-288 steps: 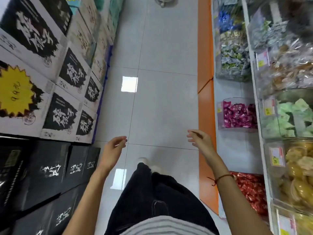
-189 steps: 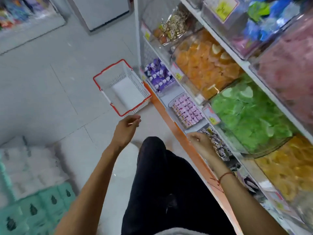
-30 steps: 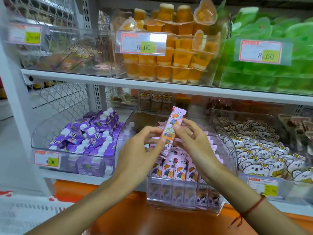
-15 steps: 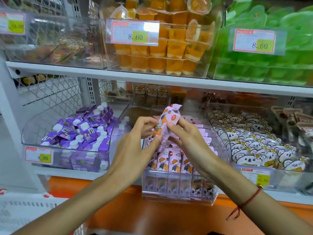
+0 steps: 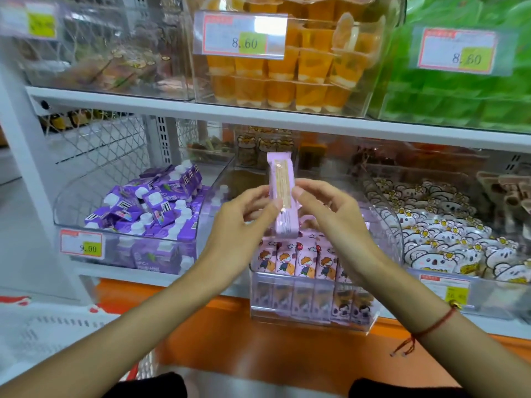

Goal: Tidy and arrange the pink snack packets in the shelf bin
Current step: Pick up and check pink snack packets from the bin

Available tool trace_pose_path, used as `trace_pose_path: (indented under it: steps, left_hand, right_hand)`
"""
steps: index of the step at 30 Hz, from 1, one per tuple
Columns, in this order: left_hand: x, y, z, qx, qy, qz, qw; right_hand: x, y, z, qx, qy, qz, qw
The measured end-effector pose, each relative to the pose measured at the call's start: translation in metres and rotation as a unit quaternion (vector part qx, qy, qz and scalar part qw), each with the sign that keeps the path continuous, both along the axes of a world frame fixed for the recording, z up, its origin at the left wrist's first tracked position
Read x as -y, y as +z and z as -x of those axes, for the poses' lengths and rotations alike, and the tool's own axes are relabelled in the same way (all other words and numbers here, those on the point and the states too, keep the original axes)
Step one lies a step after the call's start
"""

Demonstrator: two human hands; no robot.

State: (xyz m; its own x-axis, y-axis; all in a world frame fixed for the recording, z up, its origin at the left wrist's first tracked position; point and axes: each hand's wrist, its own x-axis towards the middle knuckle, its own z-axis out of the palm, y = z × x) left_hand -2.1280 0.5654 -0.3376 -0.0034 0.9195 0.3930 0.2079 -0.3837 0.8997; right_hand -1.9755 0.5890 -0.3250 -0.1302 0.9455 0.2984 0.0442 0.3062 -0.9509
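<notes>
Shelving (image 5: 258,116) in white fills the view, two tiers of clear tubs. On the upper tier sit orange jelly cups (image 5: 287,79) with a green-filled tub (image 5: 459,90) to their right. On the lower tier a tub of purple pouches (image 5: 149,208) stands at the left and a tub of white bear-faced packs (image 5: 448,242) at the right. Between them the clear shelf bin (image 5: 310,311) holds a front row of pink snack packets (image 5: 301,261) standing upright, cartoon faces outward. Above that row, one pink packet (image 5: 281,196) is held upright, its seamed back toward the camera. The left hand (image 5: 241,225) pinches its left edge and the right hand (image 5: 330,219) pinches its right edge, fingers curled round it. A red cord (image 5: 431,328) circles the right wrist.
</notes>
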Motion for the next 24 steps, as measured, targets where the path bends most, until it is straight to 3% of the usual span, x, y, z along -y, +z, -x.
trace_pose_path:
  steps: [3, 7, 12, 18, 24]
  left_hand:
    - [0.002, 0.003, -0.002, 0.081, -0.04, 0.063, 0.994]
    - [-0.001, 0.002, 0.0, 0.085, -0.052, 0.075, 0.992]
    - [-0.003, 0.001, 0.003, 0.035, -0.056, 0.02, 0.998]
    - [-0.003, 0.006, 0.014, -0.033, -0.07, -0.089, 0.993]
    - [-0.003, 0.003, 0.016, -0.025, -0.073, -0.093, 0.993]
  right_hand:
    - [-0.001, -0.001, 0.002, -0.007, -0.023, 0.034, 0.999]
    - [-0.002, -0.003, 0.002, -0.018, -0.004, 0.053, 0.998]
    - [-0.001, -0.002, 0.001, 0.007, 0.032, 0.024, 0.999]
    - [0.007, -0.001, 0.002, 0.06, 0.067, -0.132, 0.987]
    - [0.008, -0.002, 0.002, 0.067, 0.074, -0.144, 0.985]
